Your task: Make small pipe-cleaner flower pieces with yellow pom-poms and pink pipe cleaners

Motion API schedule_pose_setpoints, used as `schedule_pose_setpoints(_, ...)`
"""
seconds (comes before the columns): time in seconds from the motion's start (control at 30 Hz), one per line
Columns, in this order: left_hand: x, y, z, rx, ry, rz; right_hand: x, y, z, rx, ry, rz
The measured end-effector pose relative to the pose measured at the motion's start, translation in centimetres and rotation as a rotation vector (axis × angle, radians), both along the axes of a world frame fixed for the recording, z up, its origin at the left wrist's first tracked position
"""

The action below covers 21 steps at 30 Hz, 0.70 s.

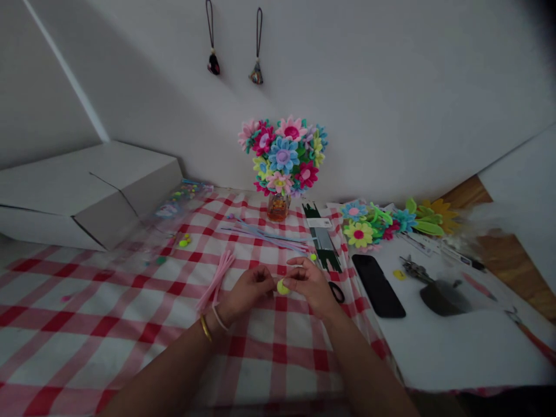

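In the head view, my right hand (309, 284) pinches a small round yellow fuzzy piece (283, 286) between thumb and fingers, just above the checked cloth. My left hand (252, 288) is closed close beside it, thumb and index fingertips together. Whether a thin end of the piece is between those fingertips is too small to make out. A bundle of pink pipe cleaners (217, 278) lies left of my left hand. Lilac and blue pipe cleaners (264, 234) lie beyond both hands. The black handle of a tool (336, 292) shows to the right of my right hand.
A glass vase (278, 207) of fuzzy flowers (284, 155) stands at the wall. Dark green stems (324, 237) in packaging lie right of it. A phone (377, 285) and more fuzzy flowers (360, 231) lie rightward. A white box (87, 191) and yellow pompoms (185, 240) are at left.
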<state>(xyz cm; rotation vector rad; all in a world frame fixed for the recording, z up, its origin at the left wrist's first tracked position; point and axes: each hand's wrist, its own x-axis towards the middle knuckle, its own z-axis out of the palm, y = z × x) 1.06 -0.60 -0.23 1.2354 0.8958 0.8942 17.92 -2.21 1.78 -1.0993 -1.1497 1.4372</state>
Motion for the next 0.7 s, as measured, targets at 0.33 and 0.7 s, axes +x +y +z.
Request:
schedule_pose_setpoints(0.33, -0.3, -0.1, 0.2, -0.257, -0.211, -0.085, -0.2, -0.8, -0.1, 0.373, -0.321, -0.204)
schedule_pose_setpoints(0.7, -0.4, -0.1, 1.1, -0.148, -0.227, 0.041, -0.1, -0.6, 0.0, 0.317, -0.19, -0.203)
